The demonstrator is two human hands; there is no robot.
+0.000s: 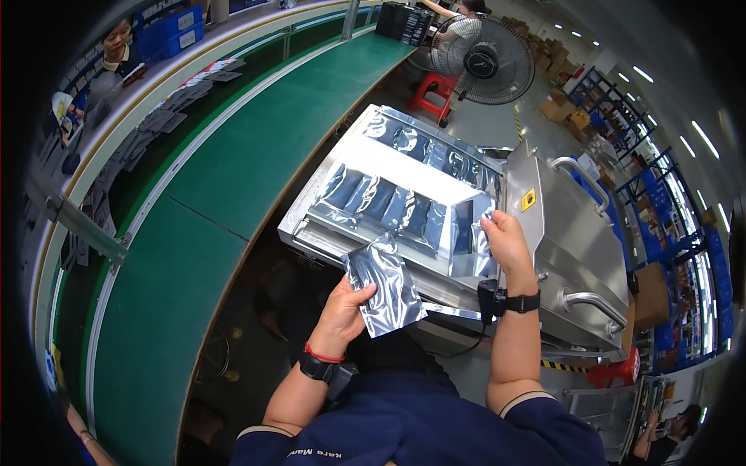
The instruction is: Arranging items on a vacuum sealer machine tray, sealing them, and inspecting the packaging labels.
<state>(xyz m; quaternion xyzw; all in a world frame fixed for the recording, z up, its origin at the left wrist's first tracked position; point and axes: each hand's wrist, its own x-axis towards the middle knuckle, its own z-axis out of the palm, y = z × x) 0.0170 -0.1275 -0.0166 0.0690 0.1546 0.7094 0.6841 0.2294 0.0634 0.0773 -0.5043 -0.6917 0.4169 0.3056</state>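
A shiny silver pouch (384, 284) is gripped in my left hand (344, 309), thumb on top, in front of a metal sealing machine (303, 235). My right hand (507, 242) pinches the edge of another silver pouch (469, 235) at the right end of the machine's near row. Several more silver pouches (371, 196) lie side by side in that row, dark flat contents showing through. A far row of similar pouches (435, 152) lies along the back, with a bright white plate (396, 168) between the rows. The machine's steel lid (571, 241) stands raised at the right.
A green conveyor belt (194, 182) curves along the left, with grey parts (167, 105) on a shelf beyond. A black fan (482, 62) and a red stool (432, 97) stand behind the machine. Co-workers (116, 46) are at the far left, top and lower right. Shelves (633, 147) line the right.
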